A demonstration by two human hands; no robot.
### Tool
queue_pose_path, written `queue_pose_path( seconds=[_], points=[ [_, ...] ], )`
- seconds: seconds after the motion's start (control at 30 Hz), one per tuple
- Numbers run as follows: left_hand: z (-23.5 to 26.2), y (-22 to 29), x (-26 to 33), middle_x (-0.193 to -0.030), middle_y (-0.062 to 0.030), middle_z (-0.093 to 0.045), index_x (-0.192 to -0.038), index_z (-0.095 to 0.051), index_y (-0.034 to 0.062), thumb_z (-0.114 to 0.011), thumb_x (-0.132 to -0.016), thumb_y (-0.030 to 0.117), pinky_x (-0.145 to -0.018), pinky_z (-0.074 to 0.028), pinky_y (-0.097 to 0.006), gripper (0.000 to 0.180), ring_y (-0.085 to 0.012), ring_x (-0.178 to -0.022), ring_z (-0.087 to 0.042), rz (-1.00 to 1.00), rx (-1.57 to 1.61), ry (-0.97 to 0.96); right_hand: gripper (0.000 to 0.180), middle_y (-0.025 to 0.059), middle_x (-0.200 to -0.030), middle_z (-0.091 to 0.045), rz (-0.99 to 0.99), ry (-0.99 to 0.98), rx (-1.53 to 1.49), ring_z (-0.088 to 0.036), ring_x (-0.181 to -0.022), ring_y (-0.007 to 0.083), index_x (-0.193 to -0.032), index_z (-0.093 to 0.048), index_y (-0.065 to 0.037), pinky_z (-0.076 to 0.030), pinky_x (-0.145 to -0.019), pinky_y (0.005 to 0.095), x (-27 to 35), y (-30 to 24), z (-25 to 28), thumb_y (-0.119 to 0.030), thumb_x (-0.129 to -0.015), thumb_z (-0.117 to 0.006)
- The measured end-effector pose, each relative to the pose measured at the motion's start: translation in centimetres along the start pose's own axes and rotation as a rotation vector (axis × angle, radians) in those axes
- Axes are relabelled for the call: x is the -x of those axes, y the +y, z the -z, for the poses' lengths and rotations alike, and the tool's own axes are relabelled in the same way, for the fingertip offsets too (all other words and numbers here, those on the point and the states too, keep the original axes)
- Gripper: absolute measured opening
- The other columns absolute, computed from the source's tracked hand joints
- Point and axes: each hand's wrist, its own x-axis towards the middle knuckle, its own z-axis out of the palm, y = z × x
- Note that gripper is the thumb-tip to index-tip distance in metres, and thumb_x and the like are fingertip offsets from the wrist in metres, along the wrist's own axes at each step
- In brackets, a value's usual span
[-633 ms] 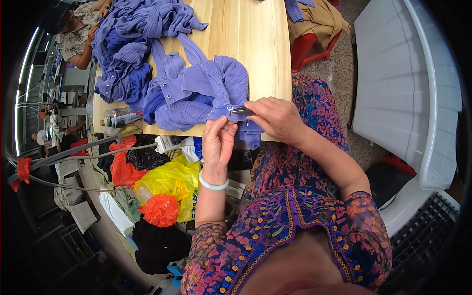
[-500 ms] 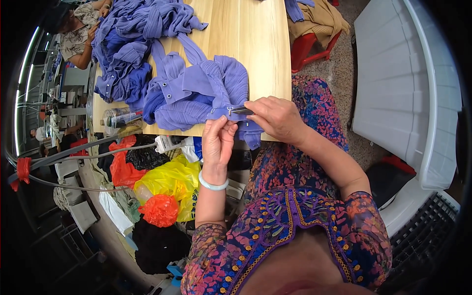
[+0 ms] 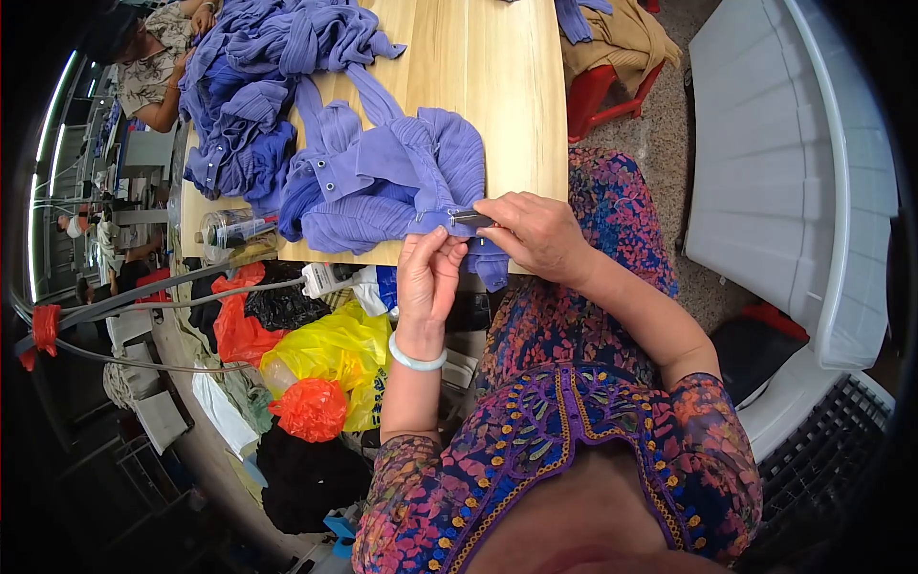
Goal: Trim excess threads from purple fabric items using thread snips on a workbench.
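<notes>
A purple ribbed knit garment [image 3: 387, 158] lies bunched at the near edge of the wooden table, with metal snaps or eyelets on one flap. My left hand [image 3: 432, 273], a pale bangle on its wrist, pinches the garment's edge band between thumb and fingers. From the right, my right hand [image 3: 545, 234] grips a small dark metal tool that looks like thread snips [image 3: 470, 219]. Its tip rests at the band, close to my left fingertips, beside a pale loop of thread or fitting. Part of the tool is hidden inside my right hand.
More purple garments [image 3: 277, 43] are heaped at the far left of the table [image 3: 516, 105], near another person [image 3: 158, 67]. A clear jar [image 3: 228, 231] stands at the left edge. Below hang yellow [image 3: 335, 344] and red bags [image 3: 311, 409]. A white bin [image 3: 765, 163] is at right.
Both hands have shifted only slightly, the left a little to the right with the garment band. The tool's tip still sits at the band, at a slightly different spot.
</notes>
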Motion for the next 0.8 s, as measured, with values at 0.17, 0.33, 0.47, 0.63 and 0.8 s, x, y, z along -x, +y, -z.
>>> queue_pose_path(
  seconds=[0.17,0.33,0.47,0.63,0.8],
  points=[
    [1.0,-0.2,-0.2,-0.087,-0.0078,-0.060,-0.081,-0.055,0.0054,-0.053,-0.080,0.002,-0.067,-0.050,-0.028,0.004,-0.0163,-0.078,-0.058,-0.003,0.007,-0.033,0.025,0.0102,-0.077,-0.058,-0.066,-0.014,-0.070,-0.058,-0.068,0.0239,-0.096,-0.055,-0.005,-0.046,-0.059,0.0315,0.2,0.0,-0.2,-0.014,-0.074,-0.062],
    [1.0,0.0,-0.5,-0.091,-0.0083,-0.060,-0.083,-0.055,0.0053,-0.051,-0.081,0.002,-0.070,-0.050,-0.030,0.006,-0.0182,-0.085,-0.058,-0.019,0.053,-0.049,0.030,0.0104,-0.078,-0.059,-0.373,0.004,-0.396,-0.059,-0.068,0.0199,-0.098,-0.053,-0.003,-0.046,-0.060,0.0277,-0.3,-0.3,0.3,-0.015,-0.073,-0.065],
    [0.7,0.0,-0.5,-0.089,-0.0094,-0.059,-0.087,-0.051,0.0034,-0.048,-0.081,0.001,-0.070,-0.050,-0.031,0.008,-0.0181,-0.080,-0.059,-0.025,0.098,-0.031,0.034,0.0094,-0.084,-0.059,-0.484,0.010,-0.622,-0.059,-0.077,0.0170,-0.101,-0.051,-0.002,-0.046,-0.069,0.0271,-0.8,-0.4,0.0,-0.014,-0.072,-0.066],
    [0.5,-0.2,-0.3,-0.092,-0.0093,-0.059,-0.095,-0.050,0.0026,-0.047,-0.082,0.002,-0.070,-0.050,-0.031,0.014,-0.0173,-0.082,-0.058,-0.043,0.015,-0.075,0.035,0.0068,-0.098,-0.054,-0.432,-0.061,-0.727,-0.052,-0.094,0.0111,-0.107,-0.046,-0.001,-0.042,-0.083,0.0243,-1.9,-0.5,-0.3,-0.006,-0.076,-0.063],
    [0.3,-0.1,-0.3,-0.096,-0.0095,-0.058,-0.105,-0.047,0.0013,-0.046,-0.083,0.002,-0.071,-0.050,-0.030,0.022,-0.0168,-0.083,-0.058,-0.062,-0.037,-0.114,0.031,0.0051,-0.092,-0.055,-0.394,-0.175,-0.707,-0.053,-0.087,0.0103,-0.106,-0.047,0.000,-0.043,-0.079,0.0230,-2.0,-0.2,-0.9,-0.003,-0.078,-0.060]
  ],
)
